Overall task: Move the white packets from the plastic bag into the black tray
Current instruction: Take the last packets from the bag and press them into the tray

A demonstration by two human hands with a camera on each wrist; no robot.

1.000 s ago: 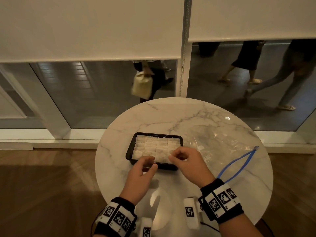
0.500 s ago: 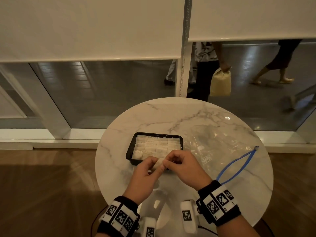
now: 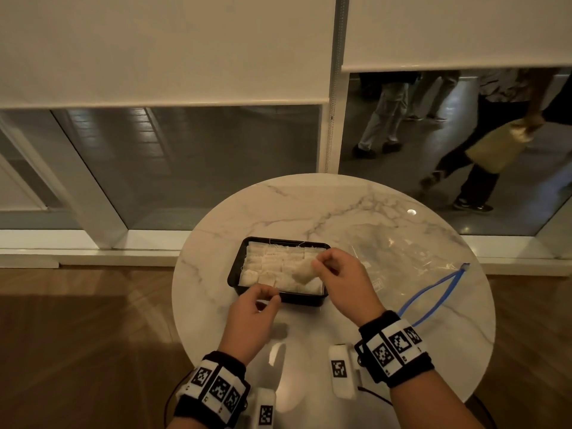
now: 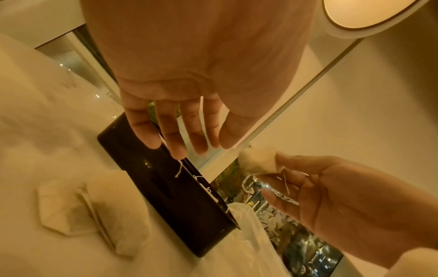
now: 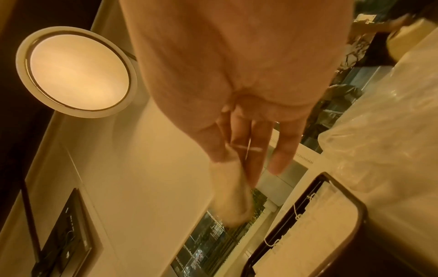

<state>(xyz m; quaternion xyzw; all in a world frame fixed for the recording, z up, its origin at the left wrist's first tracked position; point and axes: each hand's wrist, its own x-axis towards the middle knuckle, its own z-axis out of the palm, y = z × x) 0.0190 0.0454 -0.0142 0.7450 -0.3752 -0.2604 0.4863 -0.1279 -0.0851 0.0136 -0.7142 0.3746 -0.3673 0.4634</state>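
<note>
Hovering nearest the viewer, the left hand [image 3: 252, 317] sat above the counter [image 3: 216, 274] just short of the black tray [image 3: 238, 267]'s near rim, at abt 7 o'clock from the tray's centre. Left wrist view showed its fingers [image 4: 170, 138] straight and spread, holding nothing. Head view looked a bit more curled, but nothing was in it either way.

The right hand [image 3: 340, 280] was a little farther out, at abt 4 o'clock of the tray, over its right end. Thumb and forefinger pinched a white packet [image 3: 303, 272], lifted clear of the others, w/ a thin string [image 4: 285, 182] trailing across the fingers. Right wrist view was blurred; the packet [image 5: 231, 198] hung below the fingertips.

The tray lay near the counter's middle, long side toward the viewer, already packed w/ rows of white packets [image 3: 278, 261], strings draped over the far rim.

The plastic bag [image 3: 402, 261] lay flat at 3 o'clock of the tray, touching or just beside its right end, w/ the blue zip edge [image 3: 433, 292] gaping open toward 4 o'clock. Couldn't tell if any packets were left inside.

Beyond the counter, at 12 to 2 o'clock, people [image 3: 483, 144] were walking behind the window glass.
</note>
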